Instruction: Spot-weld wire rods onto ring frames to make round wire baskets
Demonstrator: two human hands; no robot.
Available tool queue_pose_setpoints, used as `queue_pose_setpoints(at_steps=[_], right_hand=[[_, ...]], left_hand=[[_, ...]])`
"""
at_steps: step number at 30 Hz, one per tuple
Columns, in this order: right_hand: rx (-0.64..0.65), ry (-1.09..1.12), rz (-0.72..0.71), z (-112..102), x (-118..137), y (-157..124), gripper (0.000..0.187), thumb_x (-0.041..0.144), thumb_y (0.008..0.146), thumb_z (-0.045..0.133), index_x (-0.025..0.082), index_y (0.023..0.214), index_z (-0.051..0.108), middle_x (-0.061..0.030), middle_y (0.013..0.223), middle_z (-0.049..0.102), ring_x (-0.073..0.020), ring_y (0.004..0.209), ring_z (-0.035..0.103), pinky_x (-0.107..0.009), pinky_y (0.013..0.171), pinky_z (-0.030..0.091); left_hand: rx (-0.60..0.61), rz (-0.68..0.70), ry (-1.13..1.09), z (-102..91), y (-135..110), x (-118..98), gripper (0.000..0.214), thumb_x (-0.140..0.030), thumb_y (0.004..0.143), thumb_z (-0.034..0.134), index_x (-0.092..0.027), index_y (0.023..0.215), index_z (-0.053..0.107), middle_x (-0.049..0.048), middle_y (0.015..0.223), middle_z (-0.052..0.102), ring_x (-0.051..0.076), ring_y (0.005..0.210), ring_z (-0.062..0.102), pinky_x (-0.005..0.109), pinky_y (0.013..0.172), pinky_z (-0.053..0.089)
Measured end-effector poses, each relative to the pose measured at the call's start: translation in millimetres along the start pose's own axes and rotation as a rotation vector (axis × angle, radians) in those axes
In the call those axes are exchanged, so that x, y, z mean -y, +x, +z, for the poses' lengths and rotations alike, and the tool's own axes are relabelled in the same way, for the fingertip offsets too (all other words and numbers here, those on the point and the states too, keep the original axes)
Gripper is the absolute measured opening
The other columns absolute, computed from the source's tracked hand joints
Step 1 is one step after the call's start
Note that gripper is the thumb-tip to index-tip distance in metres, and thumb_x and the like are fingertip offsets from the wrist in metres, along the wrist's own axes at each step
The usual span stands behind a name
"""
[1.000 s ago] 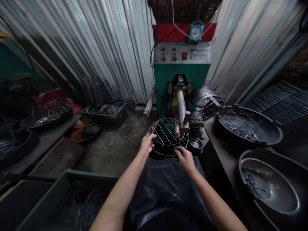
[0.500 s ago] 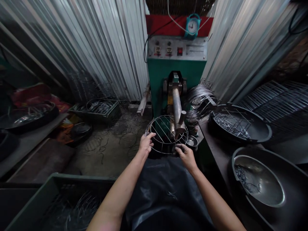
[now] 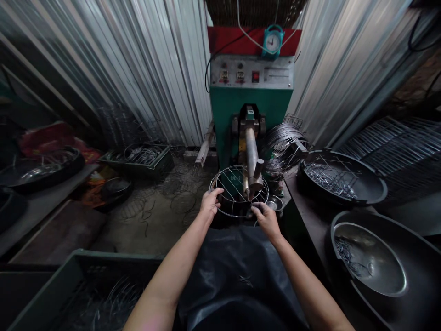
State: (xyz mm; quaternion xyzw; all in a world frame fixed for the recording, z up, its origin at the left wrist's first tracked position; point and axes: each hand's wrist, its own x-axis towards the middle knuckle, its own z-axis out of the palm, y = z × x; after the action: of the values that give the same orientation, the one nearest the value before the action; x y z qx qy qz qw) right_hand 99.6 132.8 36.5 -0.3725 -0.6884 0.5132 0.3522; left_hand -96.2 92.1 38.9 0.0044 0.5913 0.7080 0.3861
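Note:
A round wire rack [image 3: 231,187] with parallel cross wires sits level under the steel arm [image 3: 251,154] of a green welding machine [image 3: 250,101]. My left hand [image 3: 210,202] grips the rack's left rim, fingers curled over the wire. At the near right rim, my right hand [image 3: 266,217] pinches the rack with closed fingers. The arm's lower tip [image 3: 255,180] stands over the rack's right half. A black apron [image 3: 237,271] covers my lap below both forearms.
Two dark basins [image 3: 342,181] [image 3: 374,262] holding short wire pieces stand on the bench at right, by a stack of wire rings [image 3: 284,142]. A small metal bowl [image 3: 274,203] sits beside the rack. A green crate [image 3: 89,289] of wires is at lower left. Corrugated metal walls surround.
Both hands keep their hold on the rack; the right hand has shifted slightly along the near rim. The view has drifted a little to the right.

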Motion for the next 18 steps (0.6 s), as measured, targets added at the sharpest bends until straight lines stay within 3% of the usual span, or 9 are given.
queue_pose_setpoints(at_steps=[7, 12, 15, 18], right_hand=[[0.017, -0.047, -0.008, 3, 0, 0, 0.025, 0.038, 0.077, 0.049, 0.017, 0.083, 0.060, -0.0038, 0.069, 0.066, -0.0167, 0.057, 0.063, -0.027, 0.056, 0.049], [-0.043, -0.322, -0.169, -16, -13, -37, 0.025, 0.034, 0.077, 0.055, 0.020, 0.096, 0.063, -0.0077, 0.096, 0.067, -0.0212, 0.090, 0.062, -0.034, 0.081, 0.046], [0.256, -0.511, -0.064, -19, -39, -72, 0.016, 0.025, 0.077, 0.056, 0.020, 0.090, 0.065, -0.0062, 0.092, 0.067, -0.0202, 0.088, 0.062, -0.032, 0.081, 0.046], [0.600, -0.675, 0.052, -7, -67, -102, 0.017, 0.014, 0.070, 0.062, 0.018, 0.086, 0.065, -0.0078, 0.090, 0.067, -0.0205, 0.087, 0.062, -0.030, 0.079, 0.046]], left_hand=[[-0.039, -0.036, 0.031, -0.6, 3, 3, 0.036, -0.023, 0.047, 0.074, -0.017, 0.062, 0.043, -0.0089, 0.050, 0.033, 0.001, 0.037, 0.023, 0.016, 0.034, 0.013], [0.086, -0.135, -0.003, -31.3, 5, -1, 0.045, -0.055, 0.061, 0.067, -0.017, 0.078, 0.053, -0.0016, 0.060, 0.047, 0.010, 0.046, 0.046, 0.023, 0.041, 0.038], [0.132, -0.213, -0.045, -63.8, 9, 13, 0.049, -0.058, 0.067, 0.062, -0.016, 0.089, 0.055, 0.0050, 0.070, 0.054, 0.016, 0.062, 0.055, 0.029, 0.053, 0.047], [0.064, -0.250, -0.029, -94.1, 0, 44, 0.042, -0.053, 0.074, 0.058, -0.015, 0.091, 0.053, 0.0039, 0.072, 0.055, 0.013, 0.062, 0.053, 0.028, 0.057, 0.047]])
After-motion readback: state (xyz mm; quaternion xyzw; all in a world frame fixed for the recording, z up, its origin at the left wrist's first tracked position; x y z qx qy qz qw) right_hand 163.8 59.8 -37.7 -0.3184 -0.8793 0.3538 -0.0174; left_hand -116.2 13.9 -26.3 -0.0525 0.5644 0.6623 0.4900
